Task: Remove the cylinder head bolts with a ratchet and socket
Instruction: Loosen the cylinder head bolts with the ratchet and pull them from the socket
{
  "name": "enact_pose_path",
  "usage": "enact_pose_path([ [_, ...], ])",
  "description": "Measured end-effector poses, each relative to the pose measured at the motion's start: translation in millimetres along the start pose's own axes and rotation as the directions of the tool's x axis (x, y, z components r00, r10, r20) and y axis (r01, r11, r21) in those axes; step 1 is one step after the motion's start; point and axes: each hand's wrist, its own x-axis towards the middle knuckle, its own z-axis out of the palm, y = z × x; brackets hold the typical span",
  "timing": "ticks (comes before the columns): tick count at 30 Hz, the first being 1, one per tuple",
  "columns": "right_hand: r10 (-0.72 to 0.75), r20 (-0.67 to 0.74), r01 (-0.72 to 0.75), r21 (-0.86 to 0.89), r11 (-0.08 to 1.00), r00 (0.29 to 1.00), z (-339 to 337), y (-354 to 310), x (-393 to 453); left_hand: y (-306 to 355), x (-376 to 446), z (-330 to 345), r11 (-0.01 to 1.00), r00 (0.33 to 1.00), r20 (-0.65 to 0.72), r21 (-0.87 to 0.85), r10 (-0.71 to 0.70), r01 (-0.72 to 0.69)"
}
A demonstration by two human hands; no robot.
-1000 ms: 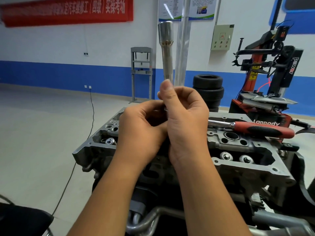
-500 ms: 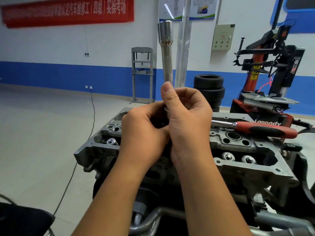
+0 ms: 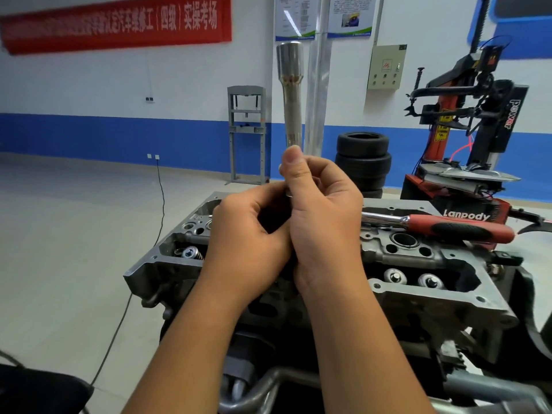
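Filling the lower frame, the head [image 3: 424,297] sits open-topped with valve springs showing. The ratchet [image 3: 448,227] lies across its far right edge, red handle pointing right. Above the head, the right hand [image 3: 324,222] curls round the lower end of the upright socket [image 3: 291,94], thumb pressed along it. The left hand [image 3: 248,234], fingers curled, meets it at the socket's base; what it pinches is hidden.

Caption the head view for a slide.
Both hands, right hand and left hand, hold a long socket upright above the cylinder head.
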Motion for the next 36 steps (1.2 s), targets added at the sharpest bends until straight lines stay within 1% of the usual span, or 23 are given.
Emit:
enact_pose_path([
  [2,0.013,0.009,-0.013,0.004,1.000,1.000,-0.8,-0.1,1.2,0.0,0.2,-1.2,0.996,0.997,0.074,-0.091,-0.012,0.018],
  [3,0.022,0.028,-0.022,0.008,1.000,0.999,-0.8,-0.4,1.3,-0.4,0.9,-2.4,0.992,0.997,0.071,-0.123,-0.028,0.036],
  [5,0.035,0.074,-0.036,0.012,0.999,0.997,-0.1,-0.9,0.2,-1.7,3.5,-4.3,0.988,0.998,0.019,-0.146,-0.053,0.055],
  [7,0.035,0.100,-0.036,0.010,0.999,0.994,0.9,-1.3,-1.1,-3.5,4.4,-5.1,0.989,0.998,-0.032,-0.140,-0.048,0.043],
  [11,0.021,0.057,-0.020,-0.012,1.000,0.998,1.4,-0.8,-2.0,-5.0,2.6,-2.3,0.991,0.995,-0.089,-0.124,-0.055,0.043],
  [12,0.015,0.040,-0.014,-0.014,1.000,0.999,1.2,-1.6,-1.9,-4.1,2.5,-1.4,0.991,0.997,-0.064,-0.124,-0.048,0.040],
  [15,0.021,0.009,-0.021,-0.011,1.000,1.000,1.0,-4.1,-0.8,-0.3,3.3,-2.0,0.986,0.995,0.078,-0.155,-0.057,0.069],
  [16,0.028,0.018,-0.027,-0.009,1.000,0.999,1.2,-4.1,-0.7,0.2,4.2,-3.0,0.982,0.993,0.090,-0.166,-0.073,0.087],
  [20,0.041,0.046,-0.041,-0.001,0.999,0.998,3.2,-2.2,-2.0,-2.5,5.1,-2.2,0.981,0.993,-0.026,-0.156,-0.118,0.113],
  [22,0.021,0.035,-0.020,-0.011,1.000,0.999,2.3,-0.4,-1.9,-4.6,4.9,-1.4,0.986,0.991,-0.050,-0.120,-0.122,0.116],
  [23,0.006,0.027,-0.005,-0.016,1.000,1.000,1.9,0.0,-1.6,-4.6,5.1,-2.1,0.986,0.993,-0.012,-0.128,-0.113,0.111],
  [26,-0.032,-0.008,0.032,-0.027,0.999,0.999,1.5,0.5,-0.1,-1.6,4.7,-4.5,0.959,0.978,0.186,-0.246,-0.093,0.138],
  [27,-0.037,-0.012,0.036,-0.036,0.999,0.999,1.6,0.9,0.0,-0.8,4.7,-5.1,0.954,0.974,0.206,-0.259,-0.097,0.149],
  [30,-0.029,0.006,0.029,-0.070,0.997,1.000,3.0,1.3,-0.2,-0.6,4.9,-3.6,0.969,0.988,0.120,-0.215,-0.095,0.119],
  [32,-0.013,0.008,0.013,-0.040,0.999,1.000,2.0,1.6,-0.5,-0.7,4.9,-1.2,0.972,0.993,0.060,-0.206,-0.102,0.112],
  [34,-0.002,-0.011,0.002,-0.004,1.000,1.000,1.1,0.0,-1.3,-0.5,4.4,-0.3,0.970,0.993,0.027,-0.212,-0.112,0.116],
  [36,-0.008,-0.021,0.008,-0.007,1.000,1.000,0.4,0.2,-2.1,-0.4,4.5,-0.4,0.971,0.993,0.013,-0.208,-0.116,0.117],
])
